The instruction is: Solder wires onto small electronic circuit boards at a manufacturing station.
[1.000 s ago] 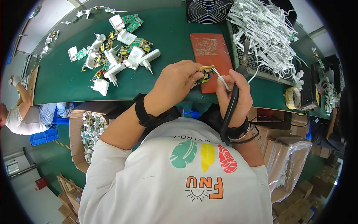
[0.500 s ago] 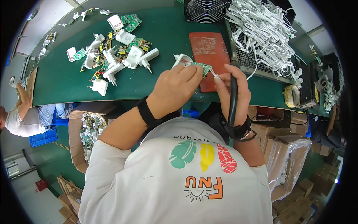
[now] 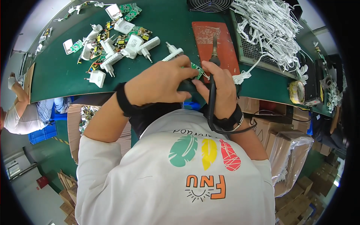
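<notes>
My left hand (image 3: 161,80) is bent at a small green circuit board (image 3: 197,71), gripping it with its fingers while the thumb stands apart. Part of the board is hidden by these fingers. My right hand (image 3: 221,88) holds a soldering iron (image 3: 212,80), whose metal tip points away from me over a red-brown mat (image 3: 228,48). The right thumb and index finger are close to the board's right edge, where short white wire ends (image 3: 206,76) show. Just beyond my left fingers lies a white plug adapter housing (image 3: 173,51).
A heap of white adapters and circuit boards (image 3: 131,47) covers the bench's left. Bundled white cables (image 3: 266,33) fill a mesh tray (image 3: 247,45) at right, with one cable bundle (image 3: 242,77) beside the mat. Yellow tape (image 3: 296,92) and a fan (image 3: 210,4) stand nearby. Another person (image 3: 24,120) is far left.
My left hand has shifted left and its thumb has spread. My right hand has moved left and turned the iron's tip forward over the mat. A white cable bundle now shows beside the mat.
</notes>
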Demonstrator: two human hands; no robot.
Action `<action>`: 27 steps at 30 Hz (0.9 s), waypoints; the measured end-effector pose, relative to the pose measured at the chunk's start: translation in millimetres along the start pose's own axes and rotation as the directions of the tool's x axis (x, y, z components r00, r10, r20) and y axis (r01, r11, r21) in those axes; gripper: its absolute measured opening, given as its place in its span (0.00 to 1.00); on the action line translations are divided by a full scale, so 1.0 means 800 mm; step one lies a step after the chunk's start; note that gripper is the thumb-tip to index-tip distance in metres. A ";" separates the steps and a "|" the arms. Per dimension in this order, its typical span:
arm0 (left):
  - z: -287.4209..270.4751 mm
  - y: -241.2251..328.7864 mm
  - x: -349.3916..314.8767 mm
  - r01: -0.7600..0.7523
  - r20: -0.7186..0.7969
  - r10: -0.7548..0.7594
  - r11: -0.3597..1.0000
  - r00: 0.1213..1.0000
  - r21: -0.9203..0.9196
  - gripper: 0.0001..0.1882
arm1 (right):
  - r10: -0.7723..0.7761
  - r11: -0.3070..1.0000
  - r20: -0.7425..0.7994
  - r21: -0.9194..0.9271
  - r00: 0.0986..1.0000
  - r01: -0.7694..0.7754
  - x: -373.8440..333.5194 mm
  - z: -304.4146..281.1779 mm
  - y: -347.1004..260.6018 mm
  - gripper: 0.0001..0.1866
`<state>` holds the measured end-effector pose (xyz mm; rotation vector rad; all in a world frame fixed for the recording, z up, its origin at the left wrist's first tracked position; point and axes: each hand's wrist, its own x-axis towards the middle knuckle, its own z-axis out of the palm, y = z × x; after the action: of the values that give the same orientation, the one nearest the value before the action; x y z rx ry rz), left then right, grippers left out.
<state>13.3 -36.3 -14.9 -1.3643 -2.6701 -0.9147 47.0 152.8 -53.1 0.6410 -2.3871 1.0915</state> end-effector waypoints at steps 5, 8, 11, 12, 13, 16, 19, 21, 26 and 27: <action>-0.015 0.005 -0.013 0.230 0.163 -0.184 0.449 0.969 -0.864 0.09 | -0.014 1.000 -0.019 -0.006 1.000 0.013 -0.001 -0.002 0.000 0.29; 0.021 0.014 0.001 0.216 -0.097 -0.324 0.796 0.941 -0.566 0.07 | -0.013 1.000 -0.006 0.003 1.000 0.013 0.000 -0.001 0.001 0.29; 0.046 0.013 0.008 0.258 -0.248 -0.362 0.893 0.899 -0.368 0.06 | 0.039 0.997 0.017 0.060 0.999 -0.040 -0.001 -0.006 0.004 0.29; 0.050 0.012 0.011 0.276 -0.259 -0.386 0.885 0.886 -0.375 0.05 | 0.087 0.989 0.037 0.113 0.996 -0.090 -0.002 -0.008 0.005 0.28; 0.053 0.010 0.012 0.293 -0.269 -0.409 0.876 0.872 -0.383 0.05 | 0.133 0.976 0.059 0.165 0.989 -0.141 -0.003 -0.012 0.007 0.27; 0.042 0.009 0.015 0.376 -0.190 -0.473 0.840 0.860 -0.390 0.04 | 0.223 0.940 0.025 0.261 0.975 -0.221 -0.004 -0.042 -0.011 0.24; 0.041 0.007 0.015 0.406 -0.180 -0.506 0.821 0.844 -0.402 0.04 | 0.233 0.920 0.033 0.317 0.972 -0.232 -0.008 -0.068 -0.008 0.20; 0.043 0.005 0.018 0.361 -0.217 -0.484 0.827 0.848 -0.432 0.04 | 0.189 0.930 0.056 0.310 0.980 -0.197 -0.013 -0.082 -0.003 0.15; 0.044 0.002 0.020 0.326 -0.231 -0.428 0.868 0.874 -0.375 0.04 | 0.474 0.763 0.021 0.488 0.880 -0.423 -0.025 -0.074 -0.008 0.09; 0.042 0.004 0.021 0.356 -0.200 -0.446 0.860 0.872 -0.364 0.04 | 0.459 0.769 0.026 0.489 0.888 -0.411 -0.024 -0.075 -0.007 0.08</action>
<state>13.5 -6.0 -36.9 -0.6189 -2.7073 -1.5046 77.0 200.6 -24.8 0.1574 -2.2362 1.9132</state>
